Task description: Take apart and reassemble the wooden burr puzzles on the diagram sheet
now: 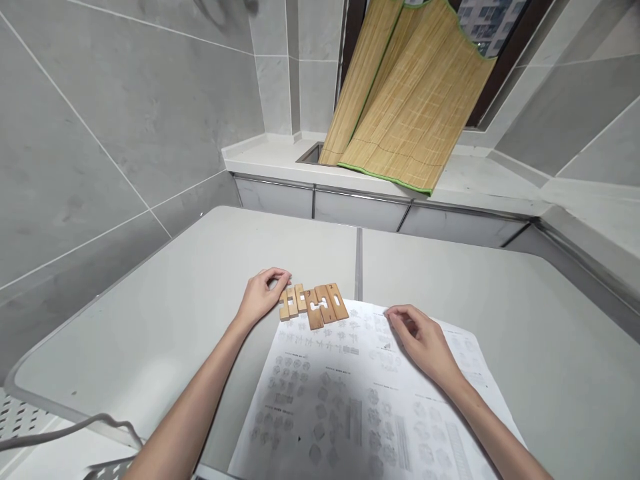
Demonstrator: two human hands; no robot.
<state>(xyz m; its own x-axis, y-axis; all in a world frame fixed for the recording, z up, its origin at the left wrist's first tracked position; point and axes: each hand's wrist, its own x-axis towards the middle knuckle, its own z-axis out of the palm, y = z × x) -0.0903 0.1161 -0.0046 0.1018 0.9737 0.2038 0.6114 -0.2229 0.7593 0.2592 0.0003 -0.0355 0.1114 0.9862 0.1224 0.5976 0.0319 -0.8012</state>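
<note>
Several notched wooden puzzle pieces (314, 303) lie side by side in a row on the grey table (170, 313), at the top edge of a printed instruction sheet (360, 400). My left hand (263, 295) rests at the left end of the row with its fingers curled, fingertips touching the leftmost piece. My right hand (423, 340) lies on the sheet to the right of the pieces, fingers bent loosely, holding nothing that I can see.
A bamboo mat (405, 100) leans from the window down onto a white ledge (280, 160) behind the table. Grey tiled walls close in on the left and right. A white perforated basket edge (30, 427) shows at the lower left.
</note>
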